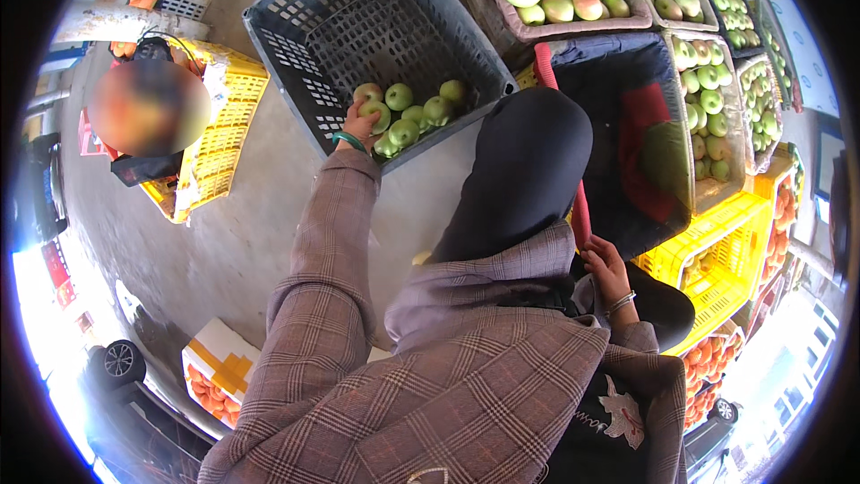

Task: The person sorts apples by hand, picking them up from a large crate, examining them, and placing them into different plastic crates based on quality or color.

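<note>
My left hand, with a green bangle at its wrist, reaches into a dark grey plastic crate on the floor. Its fingers are around a green apple at the near side of the crate. Several more green apples lie together along that side, one with a reddish blush. Low at the right, my right hand rests with loosely bent fingers against the red padded rim of a basket lined with dark cloth. I see nothing held in it. Inside that basket are red and green patches.
Apple-filled crates stand at the upper right, with more beside the basket. A yellow crate lies below them. Yellow crates stand at the left by a blurred person. A white box of orange fruit sits at lower left.
</note>
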A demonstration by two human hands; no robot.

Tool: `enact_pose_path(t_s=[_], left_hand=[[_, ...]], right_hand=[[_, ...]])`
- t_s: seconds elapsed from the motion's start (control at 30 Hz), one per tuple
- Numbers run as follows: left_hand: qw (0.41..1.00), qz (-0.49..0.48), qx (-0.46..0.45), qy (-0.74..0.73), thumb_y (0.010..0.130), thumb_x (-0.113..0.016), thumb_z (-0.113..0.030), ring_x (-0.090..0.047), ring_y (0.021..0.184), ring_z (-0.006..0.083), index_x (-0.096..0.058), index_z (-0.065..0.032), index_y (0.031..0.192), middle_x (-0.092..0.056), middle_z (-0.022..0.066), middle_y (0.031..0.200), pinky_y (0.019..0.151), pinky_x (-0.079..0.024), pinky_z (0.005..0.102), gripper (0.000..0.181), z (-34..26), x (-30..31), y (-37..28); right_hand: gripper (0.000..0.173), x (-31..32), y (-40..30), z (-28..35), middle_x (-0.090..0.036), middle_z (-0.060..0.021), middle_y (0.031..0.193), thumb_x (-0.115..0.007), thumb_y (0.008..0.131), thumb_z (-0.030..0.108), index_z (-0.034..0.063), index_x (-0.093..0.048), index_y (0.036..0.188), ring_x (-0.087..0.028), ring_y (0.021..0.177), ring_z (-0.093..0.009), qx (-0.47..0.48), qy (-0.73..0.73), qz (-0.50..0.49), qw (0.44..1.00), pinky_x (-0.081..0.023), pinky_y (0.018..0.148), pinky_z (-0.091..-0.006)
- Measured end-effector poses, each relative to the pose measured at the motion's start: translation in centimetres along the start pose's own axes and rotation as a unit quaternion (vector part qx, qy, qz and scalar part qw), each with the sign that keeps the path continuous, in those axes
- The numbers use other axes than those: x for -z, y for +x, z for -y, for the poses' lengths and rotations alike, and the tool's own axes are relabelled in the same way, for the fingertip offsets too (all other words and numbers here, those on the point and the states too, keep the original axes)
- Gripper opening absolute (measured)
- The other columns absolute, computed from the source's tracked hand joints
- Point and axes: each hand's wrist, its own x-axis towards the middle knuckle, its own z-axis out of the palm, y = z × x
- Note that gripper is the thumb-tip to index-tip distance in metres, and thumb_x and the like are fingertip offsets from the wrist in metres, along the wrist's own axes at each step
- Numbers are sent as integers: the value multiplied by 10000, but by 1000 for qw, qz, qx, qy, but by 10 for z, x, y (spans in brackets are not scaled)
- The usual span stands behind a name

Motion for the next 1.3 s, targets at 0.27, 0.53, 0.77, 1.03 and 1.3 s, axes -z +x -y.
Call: enact_pose_path(t_s=[0.27, 0.53, 0.77, 1.03, 1.3], left_hand=[[968, -52, -32, 244, 853, -548, -17, -527, 1172, 313, -438, -82, 1374, -530, 120, 1314, 914, -476, 471, 536, 19, 55, 45], [980, -36, -119, 157, 878, -582, -79, -593, 1043, 245, -546, -92, 1245, -592, 94, 1188, 829, -526, 400, 369, -92, -30, 3], [826, 367, -425, -46, 983, -431, -164, -532, 1201, 304, -488, 59, 1288, -551, 197, 1281, 1030, -411, 440, 382, -183, -269, -164], [818, 401, -406, 63, 939, -514, -65, -620, 933, 155, -573, -6, 1178, -644, 85, 1045, 796, -470, 234, 253, -111, -381, -213], [785, 341, -456, 245, 985, -427, -148, -551, 1176, 302, -502, 67, 1270, -556, 196, 1270, 998, -427, 418, 365, -109, -408, -188]], right_hand=[[368, -12, 13, 12, -604, -65, 1124, -599, 919, 140, 14, -509, 1253, -583, 1021, -146, 6, -27, 16, 999, -468, 882, -259], [375, 21, 42, -13, -621, -60, 1052, -622, 912, 159, 13, -535, 1246, -588, 949, -121, 86, -29, -50, 995, -485, 822, -260], [386, 70, 80, -18, -631, -63, 1110, -609, 925, 232, 58, -549, 1264, -610, 979, -135, -23, 18, -161, 987, -515, 795, -280], [471, 60, 144, -60, -646, -133, 1112, -668, 838, 259, 34, -574, 1240, -621, 1013, -219, -92, -75, -98, 988, -508, 857, -319], [547, 29, 214, -107, -595, -188, 1231, -676, 822, 318, 6, -549, 1254, -571, 1156, -288, -114, -195, -23, 974, -449, 976, -344]])
